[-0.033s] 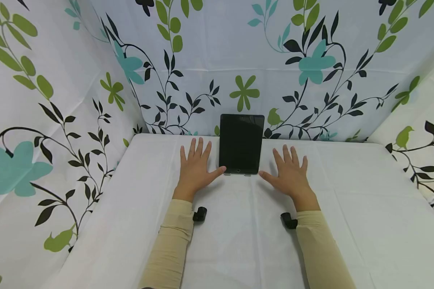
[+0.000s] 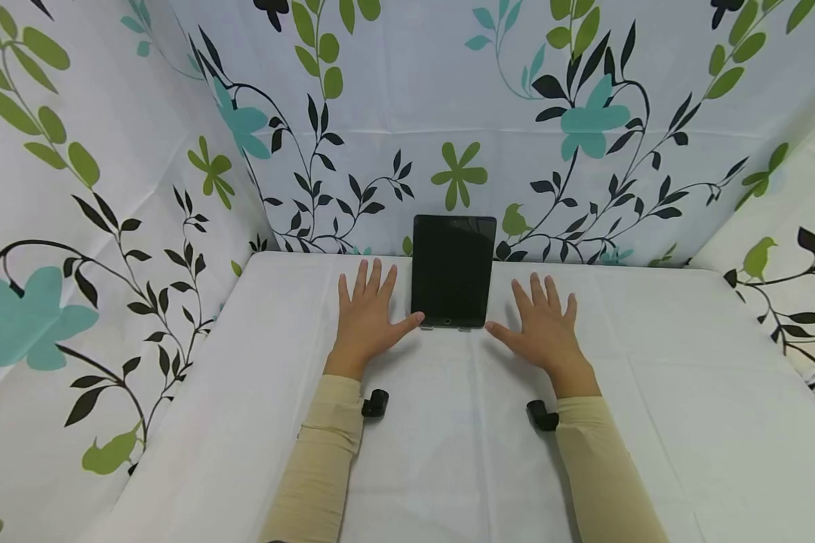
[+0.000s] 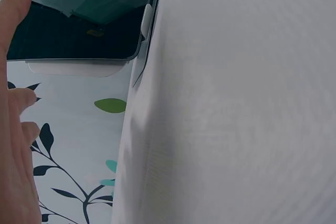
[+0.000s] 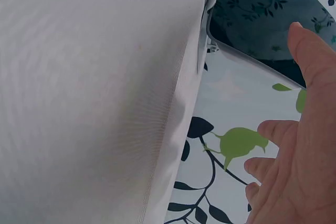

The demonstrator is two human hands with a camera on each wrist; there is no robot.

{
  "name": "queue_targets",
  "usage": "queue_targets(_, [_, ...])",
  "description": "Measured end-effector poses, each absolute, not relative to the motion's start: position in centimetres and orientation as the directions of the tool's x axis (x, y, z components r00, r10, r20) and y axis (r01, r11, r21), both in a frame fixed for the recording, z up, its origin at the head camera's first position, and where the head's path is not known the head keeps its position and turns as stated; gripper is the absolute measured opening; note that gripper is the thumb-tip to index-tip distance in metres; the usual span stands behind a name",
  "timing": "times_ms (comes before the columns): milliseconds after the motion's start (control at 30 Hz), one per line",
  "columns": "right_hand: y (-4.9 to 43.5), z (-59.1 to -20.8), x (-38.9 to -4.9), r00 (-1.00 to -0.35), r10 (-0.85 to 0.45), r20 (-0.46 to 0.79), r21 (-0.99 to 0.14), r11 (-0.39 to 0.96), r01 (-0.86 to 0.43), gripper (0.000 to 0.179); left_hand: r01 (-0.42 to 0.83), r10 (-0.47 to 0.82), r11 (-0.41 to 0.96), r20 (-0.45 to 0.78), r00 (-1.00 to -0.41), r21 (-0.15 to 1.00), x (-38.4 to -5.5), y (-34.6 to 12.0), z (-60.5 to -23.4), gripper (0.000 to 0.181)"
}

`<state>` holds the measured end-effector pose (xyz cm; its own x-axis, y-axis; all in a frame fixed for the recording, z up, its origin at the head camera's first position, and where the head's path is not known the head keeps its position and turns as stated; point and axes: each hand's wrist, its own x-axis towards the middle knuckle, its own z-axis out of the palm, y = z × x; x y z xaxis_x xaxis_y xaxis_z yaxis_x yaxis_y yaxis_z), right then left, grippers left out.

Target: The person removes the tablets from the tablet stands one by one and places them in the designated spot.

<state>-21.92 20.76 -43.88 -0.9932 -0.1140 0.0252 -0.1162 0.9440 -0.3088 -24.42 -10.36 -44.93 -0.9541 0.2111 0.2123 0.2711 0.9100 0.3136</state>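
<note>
A black tablet [image 2: 452, 271] with a dark screen and a round home button stands propped near the back of the white table. Small pale stand clips show at its lower edge. To its left, my left hand [image 2: 365, 320] is spread palm down, the thumb tip by the tablet's lower left corner. My right hand [image 2: 542, 328] mirrors it on the other side, fingers spread and thumb pointing at the lower right corner. Neither hand grips anything. In the left wrist view the tablet [image 3: 84, 19] overlaps the thumb; the right wrist view shows the tablet [image 4: 257, 19] behind the right thumb.
White cloth covers the table [image 2: 435, 452]. Behind it hangs a white curtain [image 2: 394, 173] printed with leaves, flowers and birds, which also runs along both sides. A black wrist camera [image 2: 376, 403] sits at the left sleeve, another black camera [image 2: 542, 415] at the right.
</note>
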Motion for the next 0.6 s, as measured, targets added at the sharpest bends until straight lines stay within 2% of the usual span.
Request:
queue_targets(167, [20.7, -43.8, -22.2, -0.984, -0.098, 0.148, -0.368, 0.918, -0.147, 0.088, 0.324, 0.202, 0.852, 0.311, -0.929, 0.412, -24.5, -9.9, -44.7, 0.09])
queue_targets(333, [19.9, -43.9, -22.4, -0.942, -0.029, 0.335, -0.574, 0.786, -0.229, 0.063, 0.406, 0.125, 0.644, 0.435, -0.892, 0.649, -24.4, -9.0, -44.4, 0.067])
queue_targets(467, [18.9, -44.2, -22.3, -0.934, -0.003, 0.358, -0.693, 0.669, -0.268, 0.053, 0.391, 0.085, 0.462, 0.399, -0.913, 0.796, -24.3, -8.1, -44.4, 0.058])
queue_targets(600, [18.1, -44.6, -22.1, -0.947, -0.021, 0.321, -0.735, 0.625, -0.263, 0.051, 0.359, 0.093, 0.38, 0.351, -0.932, 0.852, -24.1, -7.4, -44.4, 0.055])
